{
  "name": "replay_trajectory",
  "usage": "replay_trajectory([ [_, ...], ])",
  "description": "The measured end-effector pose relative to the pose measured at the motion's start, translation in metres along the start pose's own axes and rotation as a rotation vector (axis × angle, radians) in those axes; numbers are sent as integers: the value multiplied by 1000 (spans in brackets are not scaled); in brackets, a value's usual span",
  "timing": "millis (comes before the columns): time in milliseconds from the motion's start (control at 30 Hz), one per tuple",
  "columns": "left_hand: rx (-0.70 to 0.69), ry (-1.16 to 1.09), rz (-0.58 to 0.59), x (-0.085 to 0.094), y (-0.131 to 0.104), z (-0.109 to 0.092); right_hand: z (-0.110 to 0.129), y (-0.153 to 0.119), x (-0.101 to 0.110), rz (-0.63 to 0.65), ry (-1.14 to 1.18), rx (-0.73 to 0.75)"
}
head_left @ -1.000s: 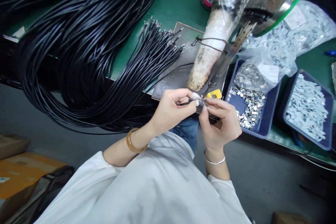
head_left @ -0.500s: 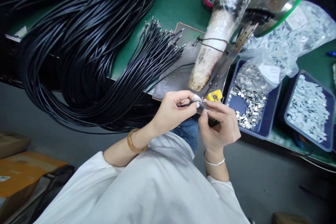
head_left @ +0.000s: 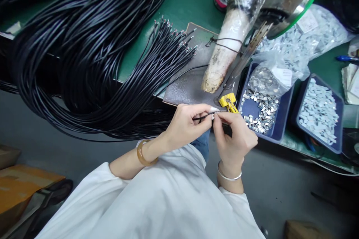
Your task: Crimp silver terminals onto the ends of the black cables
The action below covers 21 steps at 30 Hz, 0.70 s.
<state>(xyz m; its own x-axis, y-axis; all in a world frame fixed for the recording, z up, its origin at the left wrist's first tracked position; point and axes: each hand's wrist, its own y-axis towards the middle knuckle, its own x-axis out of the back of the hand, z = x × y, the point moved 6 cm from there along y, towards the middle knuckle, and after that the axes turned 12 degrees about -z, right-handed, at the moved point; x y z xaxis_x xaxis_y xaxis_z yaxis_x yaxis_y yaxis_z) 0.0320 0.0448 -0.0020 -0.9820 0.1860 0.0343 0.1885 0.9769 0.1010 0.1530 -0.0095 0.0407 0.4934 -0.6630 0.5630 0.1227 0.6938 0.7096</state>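
Between thumb and fingers, my left hand (head_left: pixel 188 122) pinches a black cable (head_left: pixel 199 118) near its end. The fingertips wear white coverings. My right hand (head_left: pixel 235 131) meets it there, its thumb and forefinger closed at the cable's end, where a thin tip sticks out to the right. Just beyond the fingers lies a yellow-handled tool (head_left: pixel 228 101), apart from both hands. To the left a thick bundle of black cables (head_left: pixel 157 71) rests on the bench, its stripped ends fanned out on a dark board (head_left: pixel 182 91).
Beside my right hand a blue tray (head_left: pixel 284 119) holds small metal pieces. Farther right, another tray (head_left: pixel 340 119) holds pale flat pieces. A plastic-wrapped tube (head_left: pixel 228 48) leans over the board. Behind the trays lies a clear bag (head_left: pixel 325 37). Cardboard boxes (head_left: pixel 28 186) stand at lower left.
The fingers of my right hand have curled in closer around the cable's end, and the thin tip shows more plainly. The whole view has shifted slightly; more of the yellow tool shows.
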Motion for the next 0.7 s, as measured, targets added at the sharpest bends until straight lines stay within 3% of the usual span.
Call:
replay_trajectory([
  [67, -71, 10, -35, 0, -3, -3, -7, -3, -4, 5, 92, -146],
  [133, -116, -39, -65, 0, -5, -6, -18, -9, -10, 58, 285, -389],
  [200, -95, -126, -63, -1, -6, -7, -24, -14, -17, 113, 477, -590],
  [267, -14, -207, -61, -1, -3, -4, -26, -14, -14, 41, 543, -651],
  [400, 174, -312, -89, 3, 8, 5, -25, -7, 12, -419, 487, -458],
  [467, 235, -347, -96, 4, 12, 8, -24, -6, 17, -515, 438, -391],
  [700, 257, -382, -149, 2, 18, 9, -18, -7, -6, -294, 251, -145],
])
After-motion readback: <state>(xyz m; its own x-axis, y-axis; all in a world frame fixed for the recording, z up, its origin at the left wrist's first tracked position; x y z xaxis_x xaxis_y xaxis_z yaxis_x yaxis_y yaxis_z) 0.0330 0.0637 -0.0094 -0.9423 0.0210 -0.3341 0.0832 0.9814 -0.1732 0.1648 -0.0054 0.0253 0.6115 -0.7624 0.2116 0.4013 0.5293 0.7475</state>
